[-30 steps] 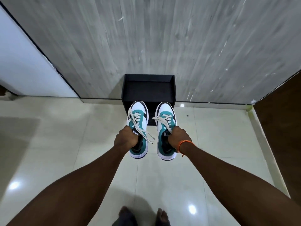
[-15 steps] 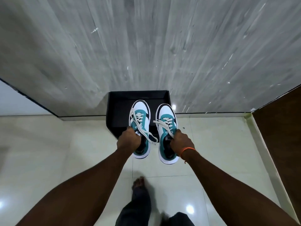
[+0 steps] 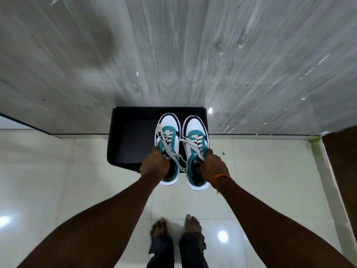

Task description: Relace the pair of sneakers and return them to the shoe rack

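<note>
Two white, teal and black sneakers with cream laces hang side by side in the air, toes pointing away from me. My left hand [image 3: 154, 165] grips the left sneaker [image 3: 168, 132] at its opening. My right hand [image 3: 212, 167], with an orange thread at the wrist, grips the right sneaker [image 3: 195, 130] the same way. Loose lace ends dangle between them. Both shoes hover over the right half of the black open-topped shoe rack [image 3: 133, 140], which stands on the floor against the wall. The heels stick out past its front edge.
A grey wood-grain wall [image 3: 173, 55] rises right behind the rack. Pale glossy floor tiles [image 3: 58, 171] spread around it. A brown wooden panel [image 3: 342, 161] closes the right side. My bare feet [image 3: 175, 227] stand close in front of the rack.
I have stepped closer to the rack, and both sneakers have moved forward over its right half. My feet now stand together. Both hands keep their hold.
</note>
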